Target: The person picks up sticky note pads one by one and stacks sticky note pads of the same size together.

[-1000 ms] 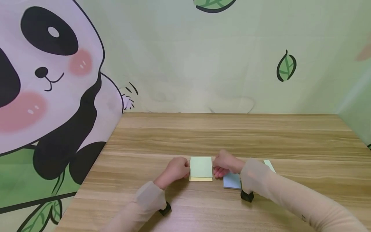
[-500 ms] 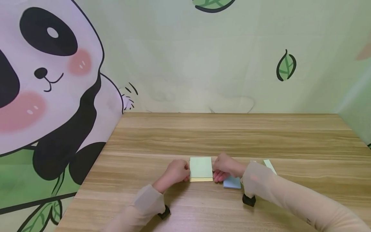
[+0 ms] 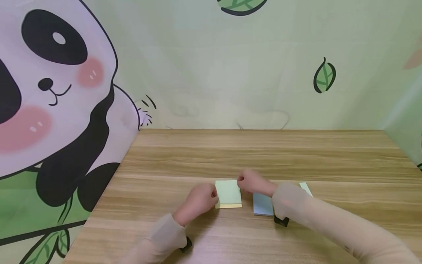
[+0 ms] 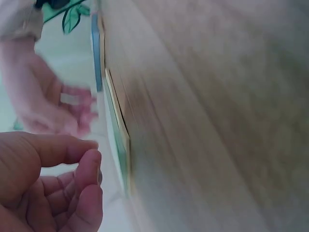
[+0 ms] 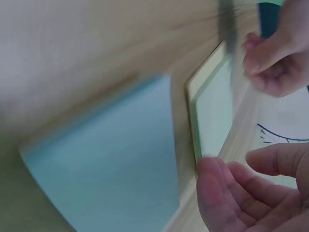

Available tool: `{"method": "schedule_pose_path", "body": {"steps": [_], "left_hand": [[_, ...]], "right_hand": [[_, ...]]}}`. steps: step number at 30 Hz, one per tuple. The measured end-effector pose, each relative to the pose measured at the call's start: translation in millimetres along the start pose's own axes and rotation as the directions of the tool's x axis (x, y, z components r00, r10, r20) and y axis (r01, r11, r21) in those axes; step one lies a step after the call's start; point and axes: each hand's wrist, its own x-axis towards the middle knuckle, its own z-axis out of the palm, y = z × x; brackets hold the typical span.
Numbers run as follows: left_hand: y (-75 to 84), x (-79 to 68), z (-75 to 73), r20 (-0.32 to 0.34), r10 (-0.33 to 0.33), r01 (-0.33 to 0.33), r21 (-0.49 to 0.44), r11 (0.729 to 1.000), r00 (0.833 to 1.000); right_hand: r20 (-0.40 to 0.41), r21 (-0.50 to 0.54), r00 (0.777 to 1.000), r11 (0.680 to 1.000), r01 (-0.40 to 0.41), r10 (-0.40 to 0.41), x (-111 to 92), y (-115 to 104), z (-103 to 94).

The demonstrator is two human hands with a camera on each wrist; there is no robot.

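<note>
A square pale green sticky-note pad (image 3: pixel 226 193) lies on a yellow sticky-note pad (image 3: pixel 228 206), whose strip shows along the near edge. At its left edge is my left hand (image 3: pixel 197 200), fingers curled, fingertips meeting the thumb with nothing seen between them. My right hand (image 3: pixel 254 182) hovers by the far right corner of the green pad; its thumb stands apart from its bent fingers in the right wrist view, holding nothing. Just right of the stack, a blue sticky-note pad (image 3: pixel 262 205) lies partly under the right forearm.
A pale green strip of paper (image 3: pixel 306 187) shows behind the right sleeve, mostly hidden. All of these lie on a wood-grain table (image 3: pixel 263 154). At its back edge hangs a backdrop (image 3: pixel 211 73) printed with a panda and leaves.
Both hands have come off the sides of the stacked pads. The right hand rose and shifted left over the corner, uncovering more of the blue pad; the left moved slightly toward the stack.
</note>
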Motion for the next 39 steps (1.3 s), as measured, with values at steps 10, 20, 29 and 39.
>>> {"method": "schedule_pose_path", "body": {"steps": [10,20,29,39], "left_hand": [[26.0,-7.1,1.3,0.105,0.256,-0.276,0.329,0.903,0.961],[44.8,-1.7,8.7,0.065,0.438,-0.404,0.527,0.748,0.897],[44.8,1.6,18.3,0.02,0.456,-0.374,0.603,0.704,0.89],[40.9,5.4,18.5,0.034,0.448,-0.384,0.576,0.722,0.894]], "right_hand": [[-0.015,-0.373,0.99,0.919,0.127,-0.143,27,-20,0.6],[0.089,-0.378,0.979,0.903,0.203,-0.182,62,-5,13.2],[0.087,-0.368,0.981,0.909,0.195,-0.175,53,-11,10.0],[0.078,-0.395,0.977,0.894,0.211,-0.197,47,-13,7.7]]}}
